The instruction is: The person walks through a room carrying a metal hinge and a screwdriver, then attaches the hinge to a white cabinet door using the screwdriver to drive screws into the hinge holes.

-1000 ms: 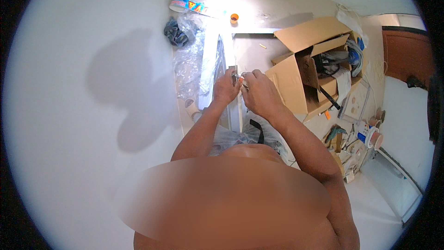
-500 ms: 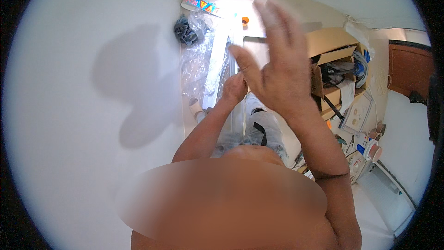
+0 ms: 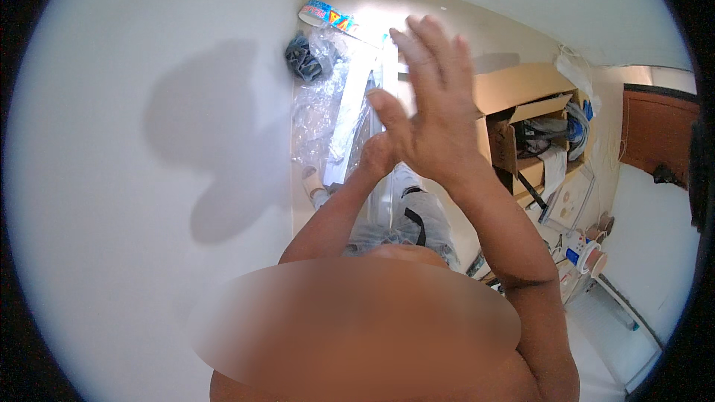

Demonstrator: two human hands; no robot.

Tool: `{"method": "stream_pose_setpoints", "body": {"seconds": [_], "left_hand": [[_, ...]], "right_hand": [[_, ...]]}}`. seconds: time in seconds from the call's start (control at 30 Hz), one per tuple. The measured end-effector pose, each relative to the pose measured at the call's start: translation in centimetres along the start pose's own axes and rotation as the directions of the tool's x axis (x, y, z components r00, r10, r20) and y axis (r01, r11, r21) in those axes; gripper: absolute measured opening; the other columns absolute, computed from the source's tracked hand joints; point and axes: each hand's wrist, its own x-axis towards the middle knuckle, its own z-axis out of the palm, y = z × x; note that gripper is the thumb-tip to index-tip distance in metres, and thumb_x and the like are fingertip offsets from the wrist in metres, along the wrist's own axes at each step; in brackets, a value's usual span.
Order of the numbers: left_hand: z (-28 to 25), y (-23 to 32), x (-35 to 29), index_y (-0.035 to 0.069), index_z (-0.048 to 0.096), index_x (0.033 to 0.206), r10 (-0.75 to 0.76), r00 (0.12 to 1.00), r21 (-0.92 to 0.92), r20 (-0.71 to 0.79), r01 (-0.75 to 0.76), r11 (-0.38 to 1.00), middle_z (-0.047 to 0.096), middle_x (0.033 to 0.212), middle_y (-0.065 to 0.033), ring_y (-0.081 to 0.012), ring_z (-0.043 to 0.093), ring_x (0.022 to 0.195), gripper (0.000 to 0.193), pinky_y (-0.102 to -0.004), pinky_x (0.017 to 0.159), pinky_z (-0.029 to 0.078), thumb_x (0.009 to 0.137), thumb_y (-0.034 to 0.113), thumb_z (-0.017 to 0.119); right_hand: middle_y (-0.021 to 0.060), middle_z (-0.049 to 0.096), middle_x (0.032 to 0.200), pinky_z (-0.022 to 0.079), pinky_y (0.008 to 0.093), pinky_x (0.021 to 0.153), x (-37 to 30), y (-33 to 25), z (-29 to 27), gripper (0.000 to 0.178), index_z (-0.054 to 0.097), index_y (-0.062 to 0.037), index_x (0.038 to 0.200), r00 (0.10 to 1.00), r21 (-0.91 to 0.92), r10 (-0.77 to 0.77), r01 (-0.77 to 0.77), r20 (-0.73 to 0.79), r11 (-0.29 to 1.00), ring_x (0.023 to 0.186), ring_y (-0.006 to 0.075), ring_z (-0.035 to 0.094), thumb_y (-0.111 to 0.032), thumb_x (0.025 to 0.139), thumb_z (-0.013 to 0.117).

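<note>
My right hand (image 3: 439, 126) is raised over the scene with its fingers stretched out and its thumb apart, and nothing shows in it. The fingertips are a little blurred. Just to its left and partly behind it, my left hand (image 3: 378, 155) is closed. Whatever it may hold is hidden by the right hand. A long white strip (image 3: 384, 205) runs lengthwise past the left hand, and I cannot tell whether the hand grips it. Beside it lie a second long white piece (image 3: 348, 108) and crumpled clear plastic wrap (image 3: 313, 115).
A black bundled bag (image 3: 303, 59) and a colourful roll of tape (image 3: 316, 13) lie by the left wall (image 3: 149, 268). An open cardboard box (image 3: 514, 89) with cables stands to the right. Farther right are a white-and-blue item (image 3: 577, 249) and a brown panel (image 3: 655, 126).
My right hand has shifted a little left and lower, closer over the left hand. The small orange ring no longer shows. The whole view has moved slightly.
</note>
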Motion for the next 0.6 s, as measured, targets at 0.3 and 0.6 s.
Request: {"method": "stream_pose_setpoints", "body": {"seconds": [0.3, 0.6], "left_hand": [[0.2, 0.5, -1.0, 0.006, 0.063, 0.112, 0.31, 0.844, -0.173, -0.438, -0.418, 0.892, 0.069, 0.097, -0.0176, -0.0356, 0.064, 0.1, 0.036, -0.0475, 0.088, 0.049, 0.088, 0.033, 0.061], [1.1, -0.8, -0.8, 0.008, 0.043, 0.124, -0.223, 0.945, -0.15, -0.24, 0.191, 0.97, 0.067, 0.093, -0.0236, -0.0431, 0.065, 0.09, 0.054, -0.0517, 0.08, 0.049, 0.087, 0.041, 0.067]], "right_hand": [[0.0241, 0.053, 0.126, 0.033, 0.0485, 0.109, -3.8, 2.7, 6.0, 0.052, 0.053, -0.0034, 0.125, 0.817, 0.027, 0.028, -0.053, 0.576, 0.998, 0.123, 0.0383, 0.048, -0.035, 0.086, 0.066], [0.0183, 0.057, 0.104, 0.054, 0.044, 0.069, -3.9, 3.7, 2.8, 0.022, 0.055, -0.0048, 0.105, 0.571, -0.235, 0.168, 0.044, 0.803, 0.971, 0.091, 0.0362, 0.064, -0.016, 0.088, 0.061]]}}
